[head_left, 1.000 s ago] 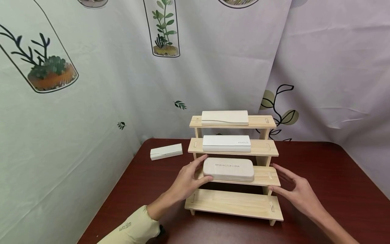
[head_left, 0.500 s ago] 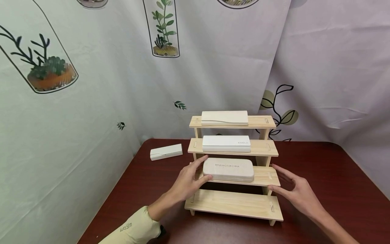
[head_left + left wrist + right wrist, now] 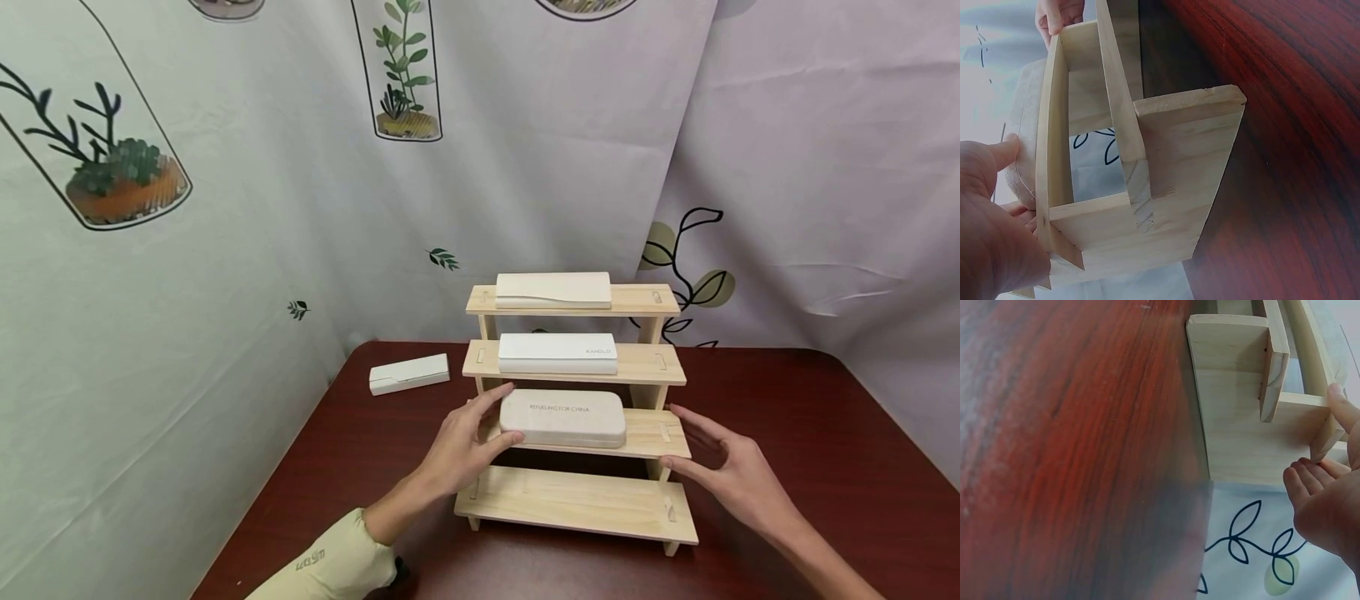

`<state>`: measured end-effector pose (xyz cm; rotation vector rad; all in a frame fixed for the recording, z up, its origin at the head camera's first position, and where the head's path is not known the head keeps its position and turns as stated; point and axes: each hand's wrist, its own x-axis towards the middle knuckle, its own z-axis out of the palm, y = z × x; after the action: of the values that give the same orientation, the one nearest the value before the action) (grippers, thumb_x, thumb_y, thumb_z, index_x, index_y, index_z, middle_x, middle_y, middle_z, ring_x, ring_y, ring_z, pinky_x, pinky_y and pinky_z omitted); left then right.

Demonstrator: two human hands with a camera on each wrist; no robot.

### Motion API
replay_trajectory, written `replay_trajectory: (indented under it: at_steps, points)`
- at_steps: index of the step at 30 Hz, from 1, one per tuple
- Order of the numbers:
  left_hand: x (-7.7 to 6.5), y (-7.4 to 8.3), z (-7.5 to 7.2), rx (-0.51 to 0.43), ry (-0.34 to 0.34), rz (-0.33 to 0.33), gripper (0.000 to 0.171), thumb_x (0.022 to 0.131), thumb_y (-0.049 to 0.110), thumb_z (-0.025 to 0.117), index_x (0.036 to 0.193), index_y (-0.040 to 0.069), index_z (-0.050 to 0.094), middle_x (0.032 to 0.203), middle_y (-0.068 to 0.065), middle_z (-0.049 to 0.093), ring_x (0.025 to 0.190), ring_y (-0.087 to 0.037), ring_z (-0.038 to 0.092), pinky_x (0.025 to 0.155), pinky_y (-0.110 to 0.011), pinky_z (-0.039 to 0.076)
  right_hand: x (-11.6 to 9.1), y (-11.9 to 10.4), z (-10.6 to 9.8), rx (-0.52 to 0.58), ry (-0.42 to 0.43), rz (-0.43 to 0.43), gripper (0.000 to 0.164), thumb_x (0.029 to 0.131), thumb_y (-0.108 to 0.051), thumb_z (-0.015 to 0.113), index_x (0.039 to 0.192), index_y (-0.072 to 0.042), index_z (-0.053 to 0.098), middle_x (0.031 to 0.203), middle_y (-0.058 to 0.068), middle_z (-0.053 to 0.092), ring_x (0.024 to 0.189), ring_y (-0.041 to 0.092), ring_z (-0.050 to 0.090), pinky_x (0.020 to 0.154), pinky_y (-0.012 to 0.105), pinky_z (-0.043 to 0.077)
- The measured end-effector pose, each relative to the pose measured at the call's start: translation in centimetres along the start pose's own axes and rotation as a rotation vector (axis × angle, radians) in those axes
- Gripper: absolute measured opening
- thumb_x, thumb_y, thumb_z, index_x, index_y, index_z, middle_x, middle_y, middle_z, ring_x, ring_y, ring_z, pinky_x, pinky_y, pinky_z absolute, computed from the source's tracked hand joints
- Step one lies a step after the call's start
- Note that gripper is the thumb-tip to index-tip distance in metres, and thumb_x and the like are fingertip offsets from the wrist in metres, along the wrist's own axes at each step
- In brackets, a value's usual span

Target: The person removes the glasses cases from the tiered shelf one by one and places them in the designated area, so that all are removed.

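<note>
A light wooden tiered display stand (image 3: pixel 577 500) stands on the table, its steps rising toward the back. On its second step from the bottom lies a pale glasses case (image 3: pixel 562 418) with printed lettering. My left hand (image 3: pixel 459 450) holds the case's left end, thumb at the front and forefinger at the back; the left wrist view shows the thumb on the case (image 3: pixel 1027 103). My right hand (image 3: pixel 738 479) grips the right end of that same step, thumb at the front edge and fingers behind. In the right wrist view its fingertips lie against the wooden end.
A white case (image 3: pixel 558 354) lies on the step above, and a cream case (image 3: pixel 553 290) on the top step. Another slim white case (image 3: pixel 409 373) lies on the dark red table (image 3: pixel 810 417) at the left. A plant-patterned cloth (image 3: pixel 525 167) hangs behind.
</note>
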<state>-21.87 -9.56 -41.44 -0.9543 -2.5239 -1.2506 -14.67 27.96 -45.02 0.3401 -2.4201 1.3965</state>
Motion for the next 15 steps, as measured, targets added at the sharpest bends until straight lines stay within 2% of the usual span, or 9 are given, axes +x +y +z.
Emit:
replay_trajectory:
  at_steps: [8, 15]
  points:
    - [0.09, -0.15, -0.04, -0.030, 0.010, 0.018, 0.069, 0.094, 0.024, 0.085, 0.156, 0.015, 0.054, 0.152, -0.007, 0.060, 0.139, -0.019, 0.056, 0.114, -0.044, 0.049, 0.08, -0.18, -0.10, -0.007, -0.007, 0.011, 0.074, 0.090, -0.015, 0.088, 0.151, 0.008, 0.052, 0.143, 0.028, 0.061, 0.119, -0.013, 0.056, 0.090, 0.011, 0.054]
    - [0.10, -0.35, -0.08, -0.130, 0.009, 0.024, 0.068, 0.092, 0.018, 0.087, 0.153, 0.012, 0.057, 0.149, -0.015, 0.061, 0.132, -0.020, 0.062, 0.108, -0.034, 0.052, 0.09, -0.20, -0.12, -0.005, -0.013, 0.025, 0.075, 0.090, -0.016, 0.088, 0.152, 0.008, 0.052, 0.144, 0.030, 0.060, 0.119, -0.013, 0.056, 0.090, 0.011, 0.054]
